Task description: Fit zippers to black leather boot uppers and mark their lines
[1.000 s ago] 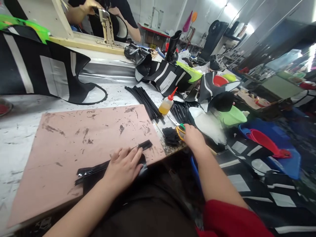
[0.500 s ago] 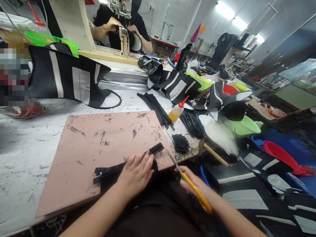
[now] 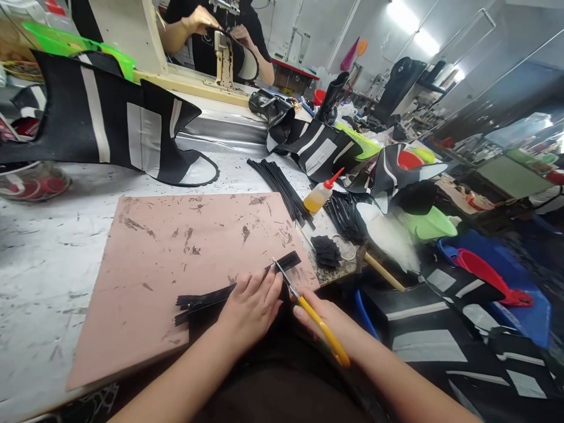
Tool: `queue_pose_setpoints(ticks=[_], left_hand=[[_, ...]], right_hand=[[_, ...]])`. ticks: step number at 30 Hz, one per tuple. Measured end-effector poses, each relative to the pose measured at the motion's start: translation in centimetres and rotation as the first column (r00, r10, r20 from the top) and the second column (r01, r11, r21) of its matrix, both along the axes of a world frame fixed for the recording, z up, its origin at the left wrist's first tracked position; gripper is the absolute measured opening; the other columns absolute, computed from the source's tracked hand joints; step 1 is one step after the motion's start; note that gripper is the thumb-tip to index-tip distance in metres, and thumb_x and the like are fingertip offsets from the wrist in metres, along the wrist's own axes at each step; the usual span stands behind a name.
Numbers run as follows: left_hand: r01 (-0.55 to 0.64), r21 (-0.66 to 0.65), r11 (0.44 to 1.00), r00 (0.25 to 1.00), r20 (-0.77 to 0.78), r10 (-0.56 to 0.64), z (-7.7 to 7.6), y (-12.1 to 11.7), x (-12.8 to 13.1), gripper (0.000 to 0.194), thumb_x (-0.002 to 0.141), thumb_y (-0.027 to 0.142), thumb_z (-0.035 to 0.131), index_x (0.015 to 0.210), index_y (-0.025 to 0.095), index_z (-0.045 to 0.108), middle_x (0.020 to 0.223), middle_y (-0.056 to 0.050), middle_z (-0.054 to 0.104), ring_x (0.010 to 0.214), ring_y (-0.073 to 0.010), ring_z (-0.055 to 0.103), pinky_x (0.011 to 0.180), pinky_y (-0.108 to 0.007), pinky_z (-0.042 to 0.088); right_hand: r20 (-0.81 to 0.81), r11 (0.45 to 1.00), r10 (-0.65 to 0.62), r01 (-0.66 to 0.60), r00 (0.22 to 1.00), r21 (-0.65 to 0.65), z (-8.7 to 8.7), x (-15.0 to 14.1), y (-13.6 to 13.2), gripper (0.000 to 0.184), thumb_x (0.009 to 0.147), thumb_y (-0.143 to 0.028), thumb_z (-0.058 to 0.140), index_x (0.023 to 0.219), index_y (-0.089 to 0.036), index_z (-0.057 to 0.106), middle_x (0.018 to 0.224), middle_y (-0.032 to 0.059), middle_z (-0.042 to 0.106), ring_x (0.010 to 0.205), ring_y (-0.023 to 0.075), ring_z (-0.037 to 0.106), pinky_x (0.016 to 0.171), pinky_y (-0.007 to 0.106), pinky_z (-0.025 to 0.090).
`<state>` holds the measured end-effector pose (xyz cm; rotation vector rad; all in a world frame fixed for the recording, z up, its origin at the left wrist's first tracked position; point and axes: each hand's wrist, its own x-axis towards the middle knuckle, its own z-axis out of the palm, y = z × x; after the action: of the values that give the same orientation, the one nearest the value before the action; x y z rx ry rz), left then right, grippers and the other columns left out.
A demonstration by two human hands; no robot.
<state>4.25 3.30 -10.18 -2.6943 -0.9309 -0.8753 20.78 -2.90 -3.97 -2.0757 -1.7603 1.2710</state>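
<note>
A black zipper (image 3: 204, 298) lies slantwise across the front of the pink board (image 3: 145, 247), attached to dark material that hangs over the board's edge. My left hand (image 3: 251, 308) grips it near its right end, fingertips pressed on top. Past the fingers sticks out the zipper's free tape end (image 3: 291, 259). In my right hand (image 3: 326, 314) are yellow-handled scissors (image 3: 324, 329), their blades at the zipper tape just beyond my left fingertips. Whether the blades are parted is too small to tell.
Black strips (image 3: 282, 188), a glue bottle (image 3: 319, 194) and a stack of black patches (image 3: 326, 251) lie right of the board. A wooden-handled hammer (image 3: 383, 271) rests at the table edge. Black boot uppers (image 3: 110, 123) stand behind. Across the table, a person works at a sewing machine (image 3: 224, 61).
My right hand has brought the scissors left and up, from beside the board to the zipper tape. My left hand keeps its hold on the zipper. The view has shifted slightly.
</note>
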Motion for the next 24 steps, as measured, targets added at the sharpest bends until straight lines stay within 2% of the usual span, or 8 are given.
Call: queue_pose_setpoints(ticks=[9, 13, 15, 17, 19, 21, 22, 24], left_hand=[[-0.011, -0.029, 1.000, 1.000, -0.029, 0.010, 0.3, 0.0, 0.0, 0.033, 0.084, 0.030, 0.044, 0.111, 0.016, 0.058, 0.111, -0.005, 0.063, 0.102, -0.0208, 0.052, 0.087, -0.034, 0.030], [-0.015, -0.043, 0.999, 0.999, -0.052, 0.013, 0.8, 0.1, 0.0, 0.032, 0.084, 0.030, 0.045, 0.110, 0.017, 0.058, 0.109, -0.004, 0.064, 0.099, -0.0208, 0.054, 0.086, -0.033, 0.031], [-0.011, -0.045, 0.999, 0.998, -0.069, 0.008, 1.1, 0.2, 0.1, 0.032, 0.085, 0.029, 0.045, 0.110, 0.016, 0.058, 0.107, -0.004, 0.065, 0.097, -0.0208, 0.054, 0.085, -0.033, 0.031], [-0.011, -0.040, 0.999, 0.997, -0.079, 0.008, 1.4, 0.3, 0.1, 0.033, 0.085, 0.029, 0.043, 0.111, 0.016, 0.058, 0.107, -0.003, 0.065, 0.097, -0.0209, 0.055, 0.084, -0.033, 0.032], [-0.014, -0.035, 0.999, 0.996, -0.083, 0.011, 1.5, 0.4, 0.2, 0.034, 0.086, 0.029, 0.042, 0.113, 0.016, 0.057, 0.107, -0.003, 0.065, 0.097, -0.0212, 0.055, 0.083, -0.033, 0.032], [-0.016, -0.036, 0.999, 0.995, -0.094, 0.012, 1.5, 0.5, 0.2, 0.035, 0.086, 0.029, 0.042, 0.114, 0.017, 0.056, 0.109, -0.003, 0.064, 0.097, -0.0217, 0.055, 0.082, -0.033, 0.033], [-0.014, -0.041, 0.999, 0.994, -0.107, 0.010, 1.5, 0.6, 0.2, 0.035, 0.085, 0.029, 0.043, 0.116, 0.017, 0.055, 0.111, -0.003, 0.063, 0.098, -0.0220, 0.054, 0.082, -0.034, 0.033], [-0.007, -0.056, 0.998, 0.991, -0.132, -0.001, 1.3, 0.7, 0.2, 0.038, 0.085, 0.030, 0.044, 0.120, 0.018, 0.051, 0.114, -0.004, 0.061, 0.099, -0.0226, 0.054, 0.082, -0.034, 0.034]], right_hand=[[-0.189, 0.964, -0.179, 0.211, 0.965, 0.162, -2.9, -0.6, -1.0, 0.036, 0.080, -0.053, 0.044, 0.090, -0.020, 0.055, 0.057, -0.0031, 0.046, 0.049, 0.0094, 0.041, 0.046, 0.021, 0.033], [-0.376, 0.925, -0.353, 0.380, 0.857, -0.002, -1.8, 1.4, -0.8, 0.052, 0.074, -0.064, 0.043, 0.094, -0.018, 0.054, 0.047, -0.0076, 0.036, 0.037, 0.0065, 0.030, 0.036, 0.018, 0.025], [-0.447, 0.901, -0.426, 0.413, 0.786, -0.132, -0.6, 3.9, -0.3, 0.061, 0.073, -0.069, 0.036, 0.099, -0.016, 0.053, 0.043, -0.0088, 0.034, 0.032, 0.0060, 0.026, 0.034, 0.018, 0.020], [-0.429, 0.896, -0.443, 0.409, 0.787, -0.175, 0.4, 6.9, 0.2, 0.066, 0.073, -0.069, 0.031, 0.102, -0.014, 0.053, 0.043, -0.0080, 0.036, 0.031, 0.0065, 0.027, 0.034, 0.019, 0.021], [-0.251, 0.904, -0.427, 0.417, 0.869, -0.093, 1.0, 9.4, 0.6, 0.065, 0.073, -0.067, 0.032, 0.102, -0.014, 0.055, 0.045, -0.0058, 0.040, 0.033, 0.0086, 0.034, 0.037, 0.021, 0.026], [0.093, 0.924, -0.382, 0.376, 0.920, 0.076, 0.9, 11.0, 0.8, 0.057, 0.074, -0.062, 0.039, 0.105, -0.017, 0.057, 0.054, -0.0011, 0.050, 0.045, 0.0130, 0.047, 0.045, 0.024, 0.035], [0.288, 0.936, -0.350, 0.317, 0.891, 0.155, 0.6, 11.4, 0.8, 0.054, 0.074, -0.059, 0.044, 0.108, -0.019, 0.057, 0.063, 0.0022, 0.055, 0.054, 0.0160, 0.053, 0.052, 0.026, 0.038], [0.601, 0.954, -0.282, 0.154, 0.748, 0.256, -0.4, 11.5, 0.6, 0.052, 0.075, -0.051, 0.050, 0.118, -0.022, 0.053, 0.083, 0.0083, 0.060, 0.073, 0.0223, 0.058, 0.064, 0.030, 0.041]])
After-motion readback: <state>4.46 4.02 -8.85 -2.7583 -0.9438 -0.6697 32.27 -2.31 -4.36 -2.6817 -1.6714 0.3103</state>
